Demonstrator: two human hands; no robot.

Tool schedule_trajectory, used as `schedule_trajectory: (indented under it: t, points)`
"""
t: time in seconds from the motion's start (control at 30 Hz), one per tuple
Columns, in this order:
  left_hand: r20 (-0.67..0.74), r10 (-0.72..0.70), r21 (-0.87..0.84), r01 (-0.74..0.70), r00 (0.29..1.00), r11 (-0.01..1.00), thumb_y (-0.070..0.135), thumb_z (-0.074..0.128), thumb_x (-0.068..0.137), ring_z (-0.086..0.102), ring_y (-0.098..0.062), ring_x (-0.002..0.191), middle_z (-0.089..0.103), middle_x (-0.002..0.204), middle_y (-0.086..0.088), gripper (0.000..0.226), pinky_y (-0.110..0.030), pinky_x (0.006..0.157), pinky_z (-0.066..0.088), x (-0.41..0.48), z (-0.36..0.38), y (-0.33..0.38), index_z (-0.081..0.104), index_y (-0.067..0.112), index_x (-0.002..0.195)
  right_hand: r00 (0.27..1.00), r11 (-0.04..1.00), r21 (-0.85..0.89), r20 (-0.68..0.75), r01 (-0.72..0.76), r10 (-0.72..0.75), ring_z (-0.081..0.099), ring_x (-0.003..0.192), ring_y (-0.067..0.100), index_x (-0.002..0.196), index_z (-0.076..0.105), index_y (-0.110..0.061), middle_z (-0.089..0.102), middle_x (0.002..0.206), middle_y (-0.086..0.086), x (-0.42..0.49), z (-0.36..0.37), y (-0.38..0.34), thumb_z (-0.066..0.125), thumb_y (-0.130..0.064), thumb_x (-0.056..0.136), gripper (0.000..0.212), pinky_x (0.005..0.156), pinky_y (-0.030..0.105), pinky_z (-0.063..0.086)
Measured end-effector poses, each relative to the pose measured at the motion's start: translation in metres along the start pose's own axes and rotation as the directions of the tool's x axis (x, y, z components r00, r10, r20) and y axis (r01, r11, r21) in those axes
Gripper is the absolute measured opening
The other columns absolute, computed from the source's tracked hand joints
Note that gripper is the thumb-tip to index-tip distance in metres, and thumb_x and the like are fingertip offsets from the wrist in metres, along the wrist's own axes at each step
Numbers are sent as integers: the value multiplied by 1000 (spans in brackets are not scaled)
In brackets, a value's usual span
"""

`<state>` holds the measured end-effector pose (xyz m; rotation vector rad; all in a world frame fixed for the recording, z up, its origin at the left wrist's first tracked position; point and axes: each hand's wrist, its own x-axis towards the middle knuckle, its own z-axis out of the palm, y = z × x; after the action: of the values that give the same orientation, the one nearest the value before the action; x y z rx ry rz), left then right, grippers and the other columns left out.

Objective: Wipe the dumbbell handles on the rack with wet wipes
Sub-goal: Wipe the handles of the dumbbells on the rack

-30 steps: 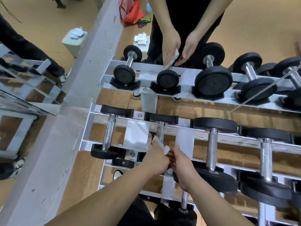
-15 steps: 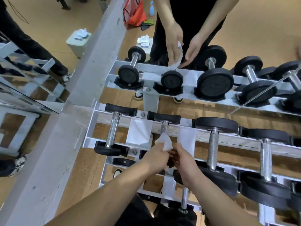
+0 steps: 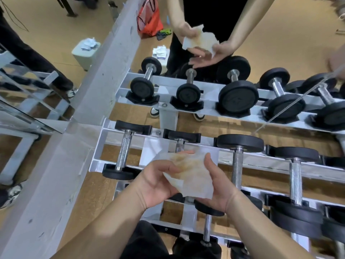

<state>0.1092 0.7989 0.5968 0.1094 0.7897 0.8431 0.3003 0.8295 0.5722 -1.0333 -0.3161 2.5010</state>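
Observation:
Both my hands hold one white wet wipe (image 3: pixel 188 174), spread open and stained brownish, above the rack's top tier. My left hand (image 3: pixel 158 182) grips its left edge. My right hand (image 3: pixel 216 186) holds the right side, thumb up along the wipe. Under the wipe lies a small dumbbell whose knurled handle (image 3: pixel 180 145) shows just beyond my fingers. More dumbbells sit on the white rack (image 3: pixel 97 157): one to the left with its handle (image 3: pixel 123 152) bare, larger ones to the right with bare handles (image 3: pixel 237 169). A mirror ahead repeats the rack and my hands.
A wall mirror (image 3: pixel 242 53) stands right behind the rack. A grey pillar (image 3: pixel 61 165) runs diagonally at the left. In the reflection are a white bin (image 3: pixel 84 51) with used wipes, a red bag (image 3: pixel 149 19) and a wipe packet (image 3: pixel 160 52) on the floor.
My hands have lifted off the small dumbbell's handle and pulled the bunched wipe open between them. The camera has moved closer to the rack.

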Motion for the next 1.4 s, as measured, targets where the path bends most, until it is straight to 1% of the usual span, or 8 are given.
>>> schedule_trajectory:
  t: [0.1, 0.27, 0.43, 0.53, 0.7, 0.97, 1.23, 1.4]
  points:
    - [-33, -18, 69, 20, 999, 997, -2, 60, 75, 63, -39, 118, 60, 142, -23, 68, -45, 89, 57, 3, 1, 1, 61, 13, 142, 992, 998, 54, 119, 34, -40, 39, 147, 47, 156, 43, -5, 42, 158, 29, -1, -5, 2, 76, -63, 82, 100, 123, 63, 25]
    - [-112, -24, 135, 40, 993, 990, -2, 71, 77, 71, -33, 107, 67, 130, -25, 59, -38, 79, 61, 5, 1, 7, 65, 10, 135, 995, 969, -247, -87, 20, -43, 63, 129, 37, 147, 55, -9, 65, 138, 21, 6, 2, 1, 54, -29, 106, 45, 103, 49, 54]
    - [-399, 45, 321, 94, 916, 942, -4, 68, 92, 76, -30, 91, 76, 108, -22, 27, -39, 76, 63, 22, -5, 12, 70, 1, 119, 964, 998, -67, -265, -24, 5, 71, 116, 36, 138, 57, 4, 70, 127, 27, -5, -1, -5, 36, -30, 112, 47, 94, 47, 60]
    - [-554, 153, 413, 111, 818, 904, 5, 86, 80, 78, -28, 86, 77, 104, -19, 38, -40, 77, 65, 25, -17, 17, 68, 7, 113, 957, 999, 42, -289, 24, -10, 70, 116, 41, 135, 54, 8, 67, 129, 31, -15, -11, -20, 29, -30, 113, 50, 98, 50, 58]
    - [-487, 104, 458, 152, 867, 876, 12, 90, 77, 77, -28, 92, 78, 104, -13, 49, -39, 77, 63, 19, -21, 19, 66, 15, 119, 901, 996, -27, -424, 85, -88, 69, 117, 41, 131, 61, 6, 71, 124, 26, -18, -14, -39, 40, -23, 111, 41, 108, 56, 48]
    - [-594, 149, 525, 240, 791, 817, 8, 67, 95, 72, -22, 90, 73, 103, -11, 20, -32, 68, 59, 30, -28, 21, 69, 16, 113, 782, 983, -14, -604, 181, -153, 68, 115, 36, 125, 62, -8, 75, 117, 18, 15, -1, -30, 44, -28, 111, 30, 109, 55, 48]
    - [-613, 173, 577, 287, 771, 764, 7, 57, 98, 69, -23, 104, 69, 104, -6, 23, -41, 86, 63, 38, -32, 16, 65, 23, 112, 740, 995, -85, -666, 50, -94, 56, 136, 30, 142, 57, -12, 65, 140, 15, 80, 14, 3, 41, -54, 107, 57, 122, 47, 35]
    - [-630, 181, 573, 294, 755, 765, 3, 57, 95, 68, -21, 102, 68, 106, -1, 28, -41, 87, 63, 44, -38, 19, 65, 25, 110, 751, 977, -201, -656, -77, -76, 66, 111, 31, 125, 66, -17, 73, 121, 11, 104, 34, 7, 42, -61, 102, 55, 97, 43, 52]
